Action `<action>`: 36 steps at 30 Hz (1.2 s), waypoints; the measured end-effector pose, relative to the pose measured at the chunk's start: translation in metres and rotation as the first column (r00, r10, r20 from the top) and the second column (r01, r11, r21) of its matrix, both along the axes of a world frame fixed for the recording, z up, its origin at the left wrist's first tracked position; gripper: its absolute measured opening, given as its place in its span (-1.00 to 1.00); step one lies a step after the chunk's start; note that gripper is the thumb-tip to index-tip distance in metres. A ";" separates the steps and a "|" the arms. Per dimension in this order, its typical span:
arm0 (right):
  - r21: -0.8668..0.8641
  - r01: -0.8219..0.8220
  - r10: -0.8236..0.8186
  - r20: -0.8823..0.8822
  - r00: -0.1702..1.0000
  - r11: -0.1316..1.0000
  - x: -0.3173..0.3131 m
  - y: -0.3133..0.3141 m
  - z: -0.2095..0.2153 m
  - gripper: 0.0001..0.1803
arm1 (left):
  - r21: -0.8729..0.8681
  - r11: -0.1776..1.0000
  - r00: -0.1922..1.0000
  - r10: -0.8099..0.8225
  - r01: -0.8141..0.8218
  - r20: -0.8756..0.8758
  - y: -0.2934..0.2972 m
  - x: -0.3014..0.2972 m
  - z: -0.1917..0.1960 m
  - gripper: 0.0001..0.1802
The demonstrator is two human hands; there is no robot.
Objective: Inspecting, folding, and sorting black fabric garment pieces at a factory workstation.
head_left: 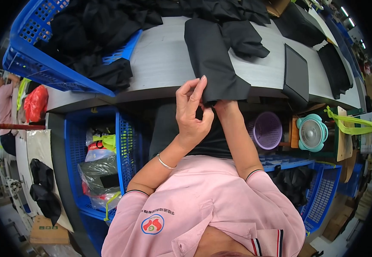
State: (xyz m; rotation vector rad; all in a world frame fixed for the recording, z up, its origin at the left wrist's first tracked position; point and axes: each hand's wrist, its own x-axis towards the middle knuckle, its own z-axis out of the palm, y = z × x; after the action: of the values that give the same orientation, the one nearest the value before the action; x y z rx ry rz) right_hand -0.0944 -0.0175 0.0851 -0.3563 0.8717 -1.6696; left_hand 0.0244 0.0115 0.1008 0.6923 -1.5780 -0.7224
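Observation:
A long black fabric piece lies on the grey table, its near end hanging over the front edge. My left hand is raised at that edge. Its thumb and fingertips pinch the lower left corner of the fabric. My right hand reaches up beside it; only the wrist and heel of the hand show, and the fingers are hidden under the hanging cloth. A thin bracelet sits on my left wrist. More black pieces lie just to the right of the long one.
A blue crate heaped with black cloth fills the table's left. A flat black case rests at the right. Below the table are blue bins, a purple basket and a teal fan. Another person is at the far left.

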 end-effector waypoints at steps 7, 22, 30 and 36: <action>-0.091 0.063 -0.081 -0.205 0.975 0.994 0.002 -0.008 -0.006 -0.59 | 0.022 0.998 0.998 0.051 -0.052 0.035 -0.009 0.014 0.000 -0.41; 0.055 0.142 0.123 -0.836 -0.535 0.988 0.010 0.013 -0.034 -0.61 | 0.718 0.647 0.934 0.026 0.255 -0.355 -0.019 0.011 -0.079 -0.70; 0.117 0.027 0.105 -0.741 -0.664 0.993 0.019 0.007 -0.022 -0.83 | 0.746 0.556 0.901 -0.009 0.366 -0.435 -0.017 -0.009 -0.089 -0.80; 0.071 0.031 0.077 -0.864 -0.498 0.997 0.034 0.008 -0.007 -0.71 | 0.738 0.570 0.891 0.024 0.360 -0.453 -0.010 -0.015 -0.083 -0.78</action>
State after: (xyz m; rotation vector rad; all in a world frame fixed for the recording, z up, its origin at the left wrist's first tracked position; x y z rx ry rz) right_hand -0.0608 -0.0091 0.0783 -2.1645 2.2249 -0.6344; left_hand 0.0099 0.0019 0.0177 0.9558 -0.8422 -1.6916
